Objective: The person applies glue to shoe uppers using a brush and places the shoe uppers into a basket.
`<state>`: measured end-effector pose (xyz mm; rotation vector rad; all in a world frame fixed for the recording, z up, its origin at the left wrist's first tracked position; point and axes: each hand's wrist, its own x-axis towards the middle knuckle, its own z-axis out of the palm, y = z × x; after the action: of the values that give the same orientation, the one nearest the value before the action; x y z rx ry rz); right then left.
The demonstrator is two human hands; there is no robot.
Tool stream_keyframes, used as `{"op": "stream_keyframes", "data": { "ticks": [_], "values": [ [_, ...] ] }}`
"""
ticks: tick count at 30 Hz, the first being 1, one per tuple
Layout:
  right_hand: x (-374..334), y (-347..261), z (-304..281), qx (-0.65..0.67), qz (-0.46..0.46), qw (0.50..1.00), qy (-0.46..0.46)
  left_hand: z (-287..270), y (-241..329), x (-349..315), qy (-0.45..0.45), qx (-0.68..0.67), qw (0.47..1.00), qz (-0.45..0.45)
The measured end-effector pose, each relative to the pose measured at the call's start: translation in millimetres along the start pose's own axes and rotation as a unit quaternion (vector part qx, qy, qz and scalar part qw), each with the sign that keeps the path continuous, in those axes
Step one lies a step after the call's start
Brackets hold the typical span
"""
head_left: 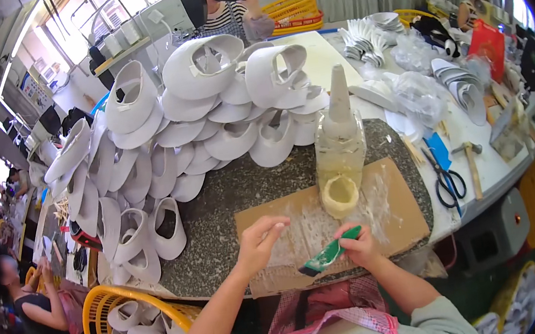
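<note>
Cardboard (258, 225) lies on the worktop (212, 204), with a brush (325, 257) above its front part. Behind the brush is a pot (341, 198), then a bottle (339, 151). Shoe parts (203, 101) pile up left; more sit in a basket (90, 322). Scissors (442, 172) lie right, beside a hammer (475, 175).

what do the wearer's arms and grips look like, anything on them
The left grip and right grip are bare, with no gloves showing. The forearms are uncovered too, with no watch or bracelet visible; rings are too small to tell. Pale grey-green sleeves end around the elbows. No cables or markings show.
</note>
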<state>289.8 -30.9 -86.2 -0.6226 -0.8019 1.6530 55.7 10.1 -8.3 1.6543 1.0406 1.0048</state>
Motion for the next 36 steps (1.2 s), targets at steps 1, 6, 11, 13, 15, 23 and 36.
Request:
{"op": "stream_keyframes", "data": {
  "ticks": [1,6,11,13,15,23,36],
  "values": [
    [0,0,1,-0.006,-0.004,1.000,0.002,2,1,2,-0.004,0.001,1.000,-0.006],
    [2,4,3,-0.012,0.000,1.000,-0.010,21,-13,6,-0.044,0.550,0.829,0.094],
    [3,6,5,-0.022,-0.003,1.000,-0.015,13,-14,-12,-0.153,0.613,0.769,0.101],
    [0,3,2,-0.017,0.007,1.000,-0.016,5,3,-23,-0.199,0.625,0.748,0.103],
    [-4,6,-6,-0.031,-0.007,0.999,-0.009,-2,11,-27,-0.248,0.583,0.761,0.140],
    [8,12,-1,-0.011,-0.023,0.999,-0.030,-20,26,-9,-0.094,0.537,0.832,0.100],
    [3,2,-3,0.047,-0.062,0.996,-0.036,-35,-35,48,-0.225,0.593,0.773,-0.009]
  ]
}}
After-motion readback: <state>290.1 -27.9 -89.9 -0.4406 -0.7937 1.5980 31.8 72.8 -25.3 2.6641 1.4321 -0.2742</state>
